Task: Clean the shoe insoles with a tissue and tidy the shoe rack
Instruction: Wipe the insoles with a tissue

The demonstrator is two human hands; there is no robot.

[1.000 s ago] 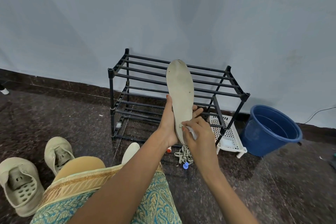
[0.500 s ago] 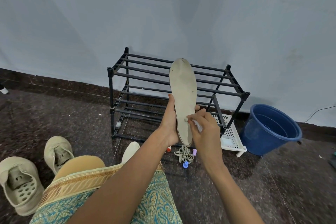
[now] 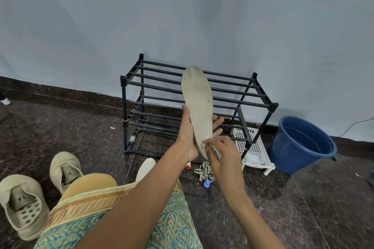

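Far to the left of the left hand and lower down, two beige shoes (image 3: 24,204) lie on the dark floor (image 3: 303,208) with their openings up, one just beside the other. Nearer the left arm, a pale rounded piece (image 3: 144,169) pokes out past the knee; I cannot tell whether it is a shoe toe or a second insole.

The left hand (image 3: 188,137) grips the lower half of the insole (image 3: 198,103), with the thumb up along its left edge and the fingertips showing past its right edge. The insole stands nearly upright, toe end up, in front of the black shoe rack (image 3: 124,107), which stands behind both hands against the wall. The right hand (image 3: 224,157) has its fingers curled, pinching a white tissue (image 3: 216,150) and pressing it against the heel end of the insole.

Below the hands, a bundle of laces (image 3: 205,173) lies on the floor with a small blue cap (image 3: 206,183) touching it and a red-tipped bit (image 3: 188,166) to its left. To the right of the right hand, a white plastic tray (image 3: 257,147) lies at the foot of the rack. Further right stands a blue bucket (image 3: 299,147).
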